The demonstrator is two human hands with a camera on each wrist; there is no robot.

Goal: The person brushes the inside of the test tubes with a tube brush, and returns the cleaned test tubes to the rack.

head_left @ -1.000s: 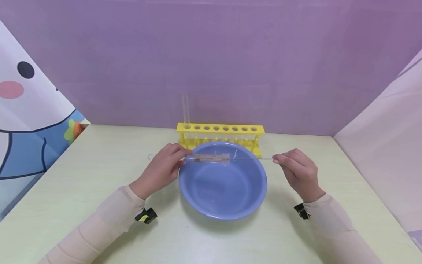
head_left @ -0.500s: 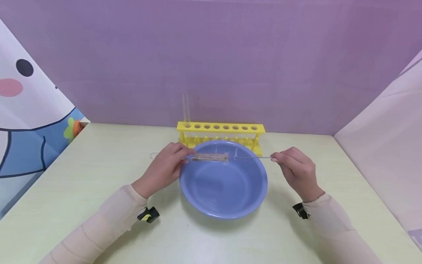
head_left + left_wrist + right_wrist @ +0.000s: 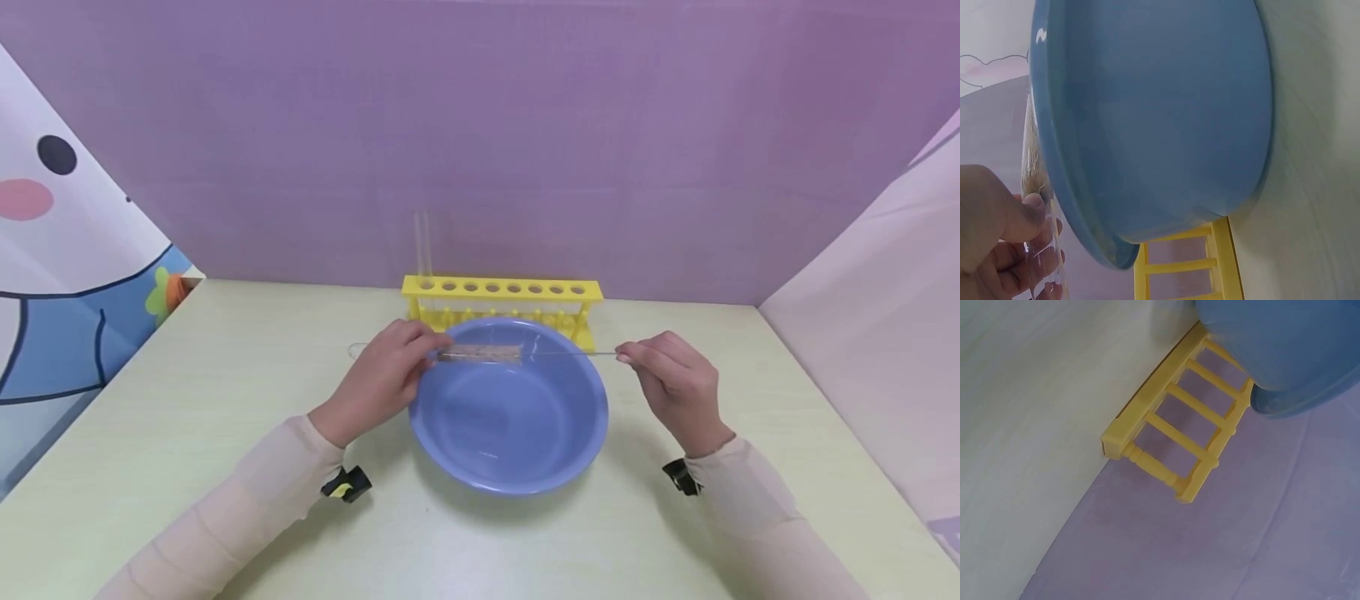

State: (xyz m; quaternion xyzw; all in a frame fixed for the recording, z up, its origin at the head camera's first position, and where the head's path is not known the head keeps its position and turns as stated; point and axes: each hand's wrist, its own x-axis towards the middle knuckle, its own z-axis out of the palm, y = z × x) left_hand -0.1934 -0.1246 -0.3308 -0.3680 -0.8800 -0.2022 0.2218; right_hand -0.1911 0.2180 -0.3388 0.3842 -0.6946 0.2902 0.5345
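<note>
So the left hand has its fingers curled around a clear test tube, holding it sideways right over the far rim of the blue basin, closed end poking out to the left past the knuckles and the open mouth facing right. Inside the tube sits the bristly head of a test tube brush, and its thin wire handle runs out to the right across the basin to the right hand, which pinches the end of the wire between thumb and fingertips, the other fingers loosely bent. Tube and brush are both held up in the air, not resting on the basin as far as I can tell. From the left wrist view you get the basin's outer wall huge in frame, with the thumb and fingers wrapped on the glass and a bit of brownish bristle visible at the rim. Just behind the basin stands a yellow test tube rack with a row of holes on top, and one more empty tube stands upright in its leftmost hole. The right wrist view only shows the rack's side and an edge of the basin, the hand itself isn't in that shot. Everything's on a pale greenish table with a purple backdrop behind
</note>
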